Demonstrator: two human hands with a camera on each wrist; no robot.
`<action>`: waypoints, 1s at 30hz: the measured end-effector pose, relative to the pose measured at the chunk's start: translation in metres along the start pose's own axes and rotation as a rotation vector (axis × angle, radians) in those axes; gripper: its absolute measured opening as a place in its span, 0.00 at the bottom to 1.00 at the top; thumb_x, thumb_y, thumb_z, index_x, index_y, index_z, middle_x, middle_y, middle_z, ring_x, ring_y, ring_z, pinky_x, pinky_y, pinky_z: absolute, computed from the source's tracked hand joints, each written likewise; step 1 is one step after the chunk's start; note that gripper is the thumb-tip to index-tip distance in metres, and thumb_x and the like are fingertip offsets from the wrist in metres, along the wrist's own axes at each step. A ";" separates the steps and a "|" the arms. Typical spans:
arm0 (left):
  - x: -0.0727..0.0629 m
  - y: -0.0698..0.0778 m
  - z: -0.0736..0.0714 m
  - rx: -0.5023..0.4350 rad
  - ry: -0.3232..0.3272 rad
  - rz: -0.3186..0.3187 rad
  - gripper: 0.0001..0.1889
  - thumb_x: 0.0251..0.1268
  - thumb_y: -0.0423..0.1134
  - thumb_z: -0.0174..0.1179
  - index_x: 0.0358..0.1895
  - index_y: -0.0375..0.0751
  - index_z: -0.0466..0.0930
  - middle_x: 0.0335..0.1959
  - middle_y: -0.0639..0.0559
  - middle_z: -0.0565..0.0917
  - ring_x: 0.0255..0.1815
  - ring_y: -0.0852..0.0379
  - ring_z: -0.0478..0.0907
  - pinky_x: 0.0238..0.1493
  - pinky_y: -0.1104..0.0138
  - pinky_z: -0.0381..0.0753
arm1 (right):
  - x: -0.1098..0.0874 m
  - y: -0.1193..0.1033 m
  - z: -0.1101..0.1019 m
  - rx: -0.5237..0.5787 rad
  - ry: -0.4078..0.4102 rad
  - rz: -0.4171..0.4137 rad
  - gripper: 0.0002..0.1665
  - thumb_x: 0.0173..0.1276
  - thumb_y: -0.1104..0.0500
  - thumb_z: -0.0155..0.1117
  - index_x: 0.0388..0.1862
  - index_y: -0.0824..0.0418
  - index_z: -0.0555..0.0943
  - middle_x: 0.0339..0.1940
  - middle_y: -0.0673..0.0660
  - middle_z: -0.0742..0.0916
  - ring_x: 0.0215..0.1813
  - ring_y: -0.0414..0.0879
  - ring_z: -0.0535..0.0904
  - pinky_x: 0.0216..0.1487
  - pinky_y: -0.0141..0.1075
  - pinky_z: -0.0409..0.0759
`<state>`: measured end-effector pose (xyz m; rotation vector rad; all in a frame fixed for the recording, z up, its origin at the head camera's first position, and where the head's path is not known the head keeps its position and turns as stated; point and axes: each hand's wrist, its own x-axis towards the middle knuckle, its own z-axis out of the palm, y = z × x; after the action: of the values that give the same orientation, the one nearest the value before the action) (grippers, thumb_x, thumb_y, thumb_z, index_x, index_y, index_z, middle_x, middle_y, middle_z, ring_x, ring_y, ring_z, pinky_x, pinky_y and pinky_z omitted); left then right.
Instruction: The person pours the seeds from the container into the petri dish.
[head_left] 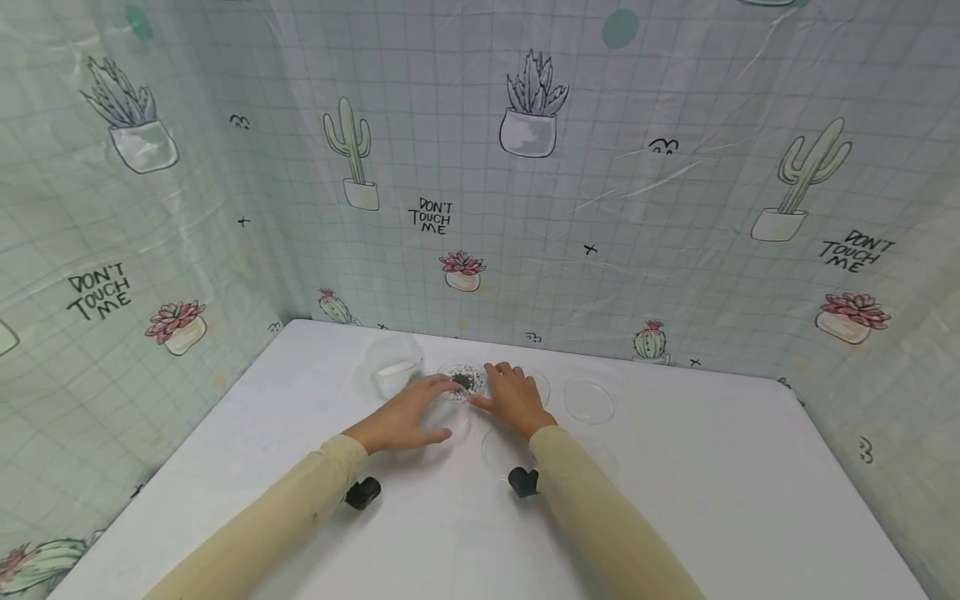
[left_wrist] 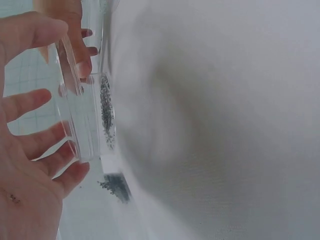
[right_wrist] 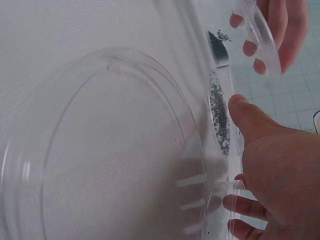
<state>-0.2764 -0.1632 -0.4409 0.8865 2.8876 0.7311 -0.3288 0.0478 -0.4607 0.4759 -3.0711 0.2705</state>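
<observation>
My left hand [head_left: 408, 417] holds a clear round dish lid [left_wrist: 80, 125] by its edge, thumb on one side and fingers spread on the other. The lid is tilted above the table, close to a shallow clear dish [head_left: 465, 382] of dark and white granules. Beside that dish is my right hand [head_left: 517, 398], its thumb [right_wrist: 242, 107] at the near rim and its fingers reaching past the right side. In the right wrist view these fingers overlap another clear dish [right_wrist: 220, 195]. A large clear dish [right_wrist: 127, 51] lies nearer the camera there.
Left of the granule dish stands a translucent container [head_left: 393, 362] with a white band. Another clear round dish [head_left: 588, 402] lies to the right on the white table [head_left: 712, 500]. A cactus-print sheet [head_left: 465, 167] hangs behind and along the sides.
</observation>
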 end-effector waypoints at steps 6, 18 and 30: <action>0.006 -0.002 0.000 0.005 0.035 -0.030 0.36 0.61 0.50 0.63 0.71 0.46 0.63 0.73 0.41 0.63 0.75 0.41 0.58 0.74 0.44 0.60 | 0.002 -0.001 0.001 -0.016 -0.006 -0.011 0.43 0.65 0.33 0.59 0.72 0.54 0.67 0.66 0.58 0.76 0.65 0.57 0.73 0.62 0.54 0.75; 0.019 -0.002 0.002 0.025 0.081 -0.090 0.36 0.63 0.54 0.60 0.71 0.44 0.62 0.73 0.41 0.63 0.75 0.41 0.59 0.75 0.46 0.58 | 0.004 -0.004 0.005 -0.027 0.013 -0.002 0.41 0.66 0.34 0.57 0.72 0.53 0.67 0.67 0.58 0.76 0.66 0.57 0.72 0.64 0.54 0.74; 0.031 0.004 0.005 0.042 0.101 -0.153 0.35 0.65 0.55 0.59 0.71 0.47 0.62 0.74 0.41 0.62 0.75 0.41 0.59 0.75 0.47 0.59 | 0.005 -0.003 0.008 -0.036 0.039 -0.012 0.38 0.66 0.36 0.60 0.70 0.52 0.71 0.66 0.56 0.76 0.64 0.55 0.73 0.62 0.53 0.75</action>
<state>-0.2995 -0.1415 -0.4405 0.6402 3.0273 0.7232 -0.3331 0.0421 -0.4674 0.4809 -3.0286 0.2217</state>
